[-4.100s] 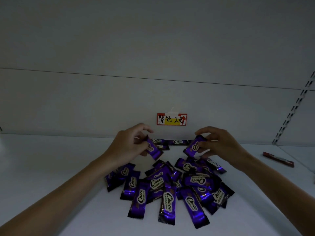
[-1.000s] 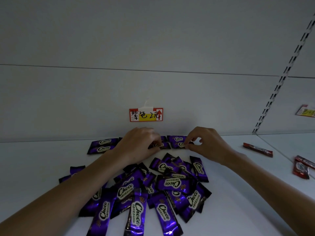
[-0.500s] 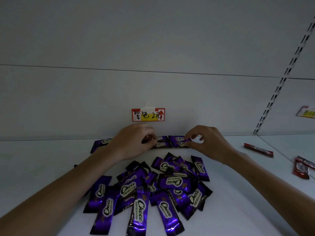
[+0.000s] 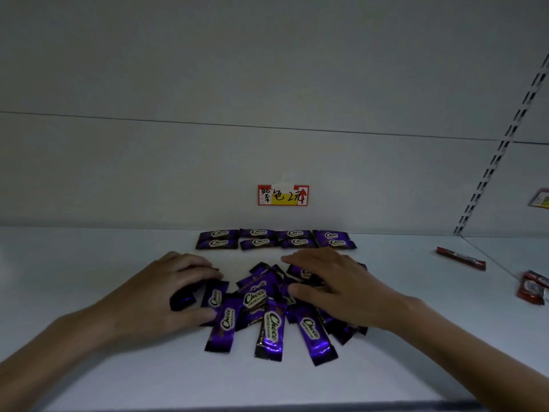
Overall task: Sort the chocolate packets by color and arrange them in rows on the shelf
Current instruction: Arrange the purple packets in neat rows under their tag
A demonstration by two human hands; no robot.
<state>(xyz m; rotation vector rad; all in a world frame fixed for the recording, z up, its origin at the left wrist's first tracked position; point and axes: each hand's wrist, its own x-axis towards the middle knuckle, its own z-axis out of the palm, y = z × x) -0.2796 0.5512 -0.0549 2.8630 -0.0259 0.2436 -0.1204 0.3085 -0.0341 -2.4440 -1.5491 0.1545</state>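
Two short rows of purple Choco packets (image 4: 276, 239) lie side by side against the back wall of the white shelf (image 4: 89, 263). In front of them sits a loose pile of purple packets (image 4: 267, 310), several fanned toward me. My left hand (image 4: 160, 295) curls over the pile's left edge, with a dark purple packet (image 4: 182, 301) between its fingers and thumb. My right hand (image 4: 338, 292) rests palm down on the pile's right side with fingers spread, and it hides the packets beneath it.
A red and yellow handwritten price label (image 4: 283, 195) is stuck on the back wall above the rows. Red packets lie to the right, one long (image 4: 460, 258) and a few stacked (image 4: 533, 288). A slotted upright strip (image 4: 502, 144) divides the wall.
Both hands have drawn back from the rows at the wall and come down on the loose pile. The rows now lie uncovered, and the pile looks more bunched together.
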